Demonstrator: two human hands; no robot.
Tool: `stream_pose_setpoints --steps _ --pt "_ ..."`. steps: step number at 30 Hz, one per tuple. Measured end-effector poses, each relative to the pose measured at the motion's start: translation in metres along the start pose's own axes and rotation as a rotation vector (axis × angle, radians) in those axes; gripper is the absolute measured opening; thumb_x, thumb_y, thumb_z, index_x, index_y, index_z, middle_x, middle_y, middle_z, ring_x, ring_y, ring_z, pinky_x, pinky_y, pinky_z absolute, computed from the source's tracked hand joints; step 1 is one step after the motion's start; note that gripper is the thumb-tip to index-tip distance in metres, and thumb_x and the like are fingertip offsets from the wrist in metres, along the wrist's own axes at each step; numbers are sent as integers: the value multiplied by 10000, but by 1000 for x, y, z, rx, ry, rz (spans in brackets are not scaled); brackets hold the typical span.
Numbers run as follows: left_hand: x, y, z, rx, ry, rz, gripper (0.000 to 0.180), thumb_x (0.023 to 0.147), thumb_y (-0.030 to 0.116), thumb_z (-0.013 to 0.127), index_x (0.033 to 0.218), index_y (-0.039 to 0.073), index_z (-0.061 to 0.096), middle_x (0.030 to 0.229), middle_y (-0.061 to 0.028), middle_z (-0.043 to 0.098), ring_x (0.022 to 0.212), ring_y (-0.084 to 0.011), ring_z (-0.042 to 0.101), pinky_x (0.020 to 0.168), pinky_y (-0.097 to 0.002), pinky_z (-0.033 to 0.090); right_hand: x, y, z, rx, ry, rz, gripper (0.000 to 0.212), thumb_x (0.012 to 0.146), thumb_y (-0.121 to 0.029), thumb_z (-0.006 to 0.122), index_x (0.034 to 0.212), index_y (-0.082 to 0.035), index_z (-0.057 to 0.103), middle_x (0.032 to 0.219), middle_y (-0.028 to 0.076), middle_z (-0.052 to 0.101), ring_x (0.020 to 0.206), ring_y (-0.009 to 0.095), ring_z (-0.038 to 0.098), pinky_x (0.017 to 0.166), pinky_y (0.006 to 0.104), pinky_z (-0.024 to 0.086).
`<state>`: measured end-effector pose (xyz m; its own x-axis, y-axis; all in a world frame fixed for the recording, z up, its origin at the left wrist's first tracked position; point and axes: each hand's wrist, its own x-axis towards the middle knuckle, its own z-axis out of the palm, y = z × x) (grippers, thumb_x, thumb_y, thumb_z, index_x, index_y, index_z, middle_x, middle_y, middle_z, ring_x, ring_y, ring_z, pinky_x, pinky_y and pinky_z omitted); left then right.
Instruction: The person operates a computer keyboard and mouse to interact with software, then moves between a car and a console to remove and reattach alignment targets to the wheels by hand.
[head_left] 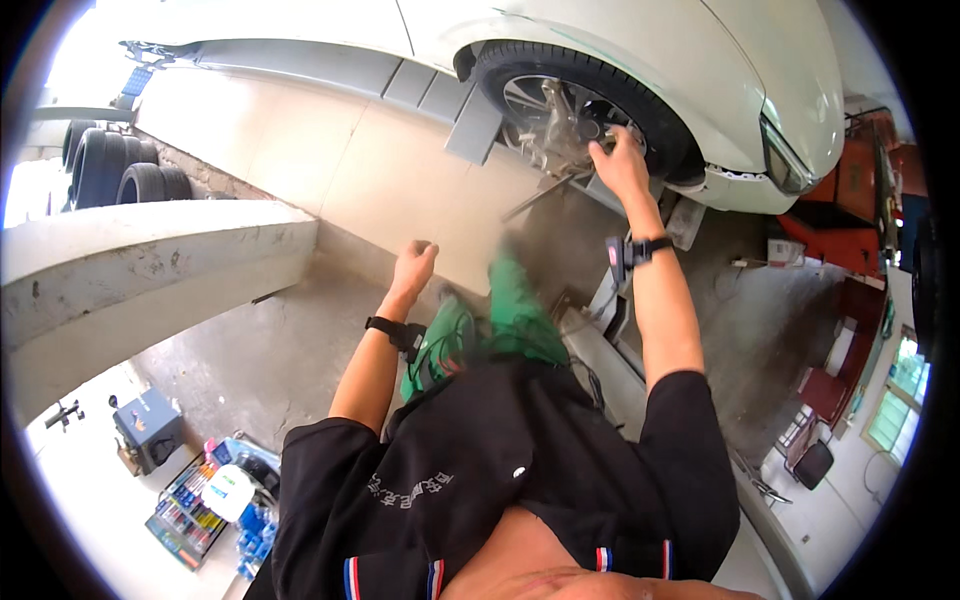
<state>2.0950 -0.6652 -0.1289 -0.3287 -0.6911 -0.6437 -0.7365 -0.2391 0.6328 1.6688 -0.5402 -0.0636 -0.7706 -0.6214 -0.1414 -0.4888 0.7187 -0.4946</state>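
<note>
At the car's front wheel (pixel 520 92), my right hand (pixel 624 165) reaches out with thumb and fingers apart. Just beside its fingertips is a silvery metal fixture (pixel 562 120) with arms, in front of the rim. Whether the fingers touch it, I cannot tell. Lower and to the left, my left hand (pixel 411 270) hangs in the air before my legs. Its fingers are curled in, and nothing shows in them. Both wrists wear black straps with small devices.
A pale car (pixel 620 40) stands over a grey lift rail (pixel 300 62). A white beam (pixel 150 270) juts in from the left, with several stacked tyres (pixel 100 165) beyond it. Red cabinets (pixel 830 230) line the right. Below left are a blue-grey box (pixel 150 425) and a rack of coloured items (pixel 190 505).
</note>
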Motion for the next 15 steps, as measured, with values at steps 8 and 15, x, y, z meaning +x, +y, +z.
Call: stream_pose_setpoints --steps 8,15 --pt "-32 49 -65 -270 279 -75 365 945 290 577 1184 17 620 1022 -57 653 887 -155 635 715 -297 501 57 -37 16 -228 -239 135 712 870 -497 622 1351 -25 392 1307 260 559 1172 384 608 936 484 530" --pt "-40 59 -77 -327 348 -183 345 946 292 570 1131 4 613 1032 -64 637 861 -148 632 684 -288 498 60 -36 21 -266 -261 114 757 863 -522 628 1362 -4 390 1295 266 564 1161 381 616 908 472 548"
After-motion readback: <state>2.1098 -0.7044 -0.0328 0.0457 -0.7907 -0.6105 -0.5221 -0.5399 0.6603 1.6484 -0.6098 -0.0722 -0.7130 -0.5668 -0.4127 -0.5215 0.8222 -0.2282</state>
